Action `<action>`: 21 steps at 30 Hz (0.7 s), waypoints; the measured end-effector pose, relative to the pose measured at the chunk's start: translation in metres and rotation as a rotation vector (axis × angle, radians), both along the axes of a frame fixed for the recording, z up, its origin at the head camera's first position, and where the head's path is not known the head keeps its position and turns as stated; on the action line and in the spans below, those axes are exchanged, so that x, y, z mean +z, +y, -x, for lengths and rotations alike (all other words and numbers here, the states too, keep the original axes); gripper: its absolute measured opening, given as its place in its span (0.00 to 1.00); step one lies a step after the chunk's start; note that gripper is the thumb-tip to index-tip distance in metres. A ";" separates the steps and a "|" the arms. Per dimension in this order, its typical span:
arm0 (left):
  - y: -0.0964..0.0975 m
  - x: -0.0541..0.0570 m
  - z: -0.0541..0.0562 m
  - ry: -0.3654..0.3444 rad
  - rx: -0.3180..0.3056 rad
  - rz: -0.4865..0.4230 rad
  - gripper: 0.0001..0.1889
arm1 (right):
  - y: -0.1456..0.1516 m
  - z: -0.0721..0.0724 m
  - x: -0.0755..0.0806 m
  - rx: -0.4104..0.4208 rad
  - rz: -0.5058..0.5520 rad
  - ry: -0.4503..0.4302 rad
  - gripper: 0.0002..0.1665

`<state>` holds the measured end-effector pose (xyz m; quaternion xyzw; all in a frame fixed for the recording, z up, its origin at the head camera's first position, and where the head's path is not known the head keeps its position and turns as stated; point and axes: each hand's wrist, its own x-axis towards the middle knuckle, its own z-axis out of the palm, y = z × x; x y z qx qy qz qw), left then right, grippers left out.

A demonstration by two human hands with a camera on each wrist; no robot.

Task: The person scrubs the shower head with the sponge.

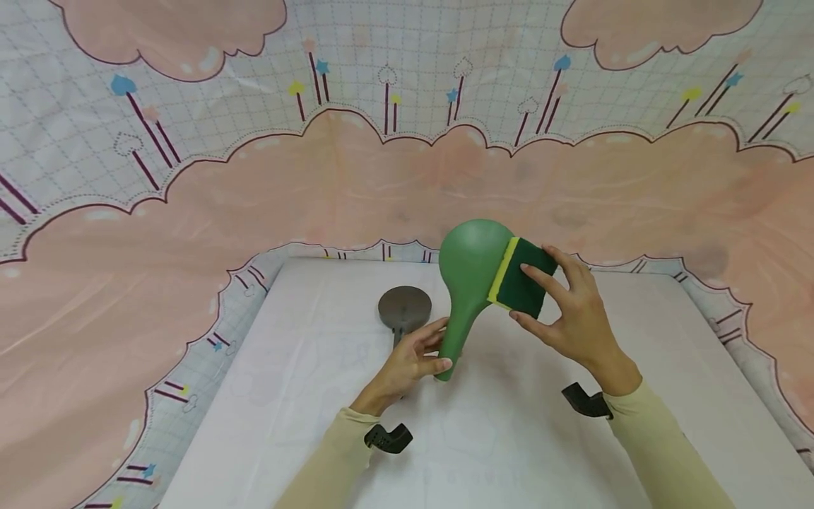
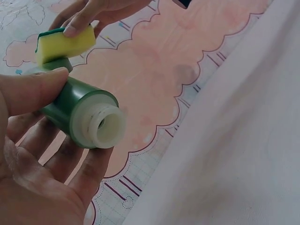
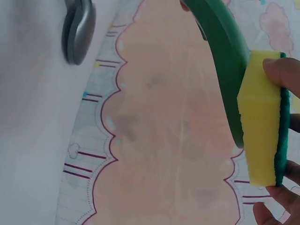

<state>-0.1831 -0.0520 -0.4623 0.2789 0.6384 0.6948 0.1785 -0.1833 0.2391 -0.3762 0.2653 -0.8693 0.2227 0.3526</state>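
My left hand [image 1: 407, 364] grips a green handheld shower head [image 1: 473, 258] low on its handle, raised above the table with the round head up. In the left wrist view, the handle ends in a white hollow connector [image 2: 108, 126], with the thumb on one side and fingers on the other. Pinched in my right hand [image 1: 575, 314] is a yellow sponge [image 3: 260, 112] with a dark green scouring side [image 1: 524, 279]. Its yellow side lies against the right edge of the green head, and the scouring side faces my right fingers.
A dark grey shower head [image 1: 404, 307] lies on the white table [image 1: 286, 410] behind my left hand, its handle partly hidden. Behind the table hangs a patterned pink and white cloth [image 1: 407, 180]. Black wrist mounts [image 1: 389, 438] show at both sleeves.
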 end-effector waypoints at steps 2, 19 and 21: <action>0.000 -0.001 0.001 0.007 -0.001 0.000 0.38 | 0.000 0.000 -0.002 0.003 0.011 -0.007 0.44; 0.002 0.000 0.002 -0.025 0.015 -0.027 0.39 | -0.011 -0.006 -0.004 0.038 -0.059 -0.001 0.44; 0.001 -0.001 0.002 -0.024 0.021 -0.015 0.39 | -0.010 -0.004 -0.002 0.038 -0.049 0.014 0.44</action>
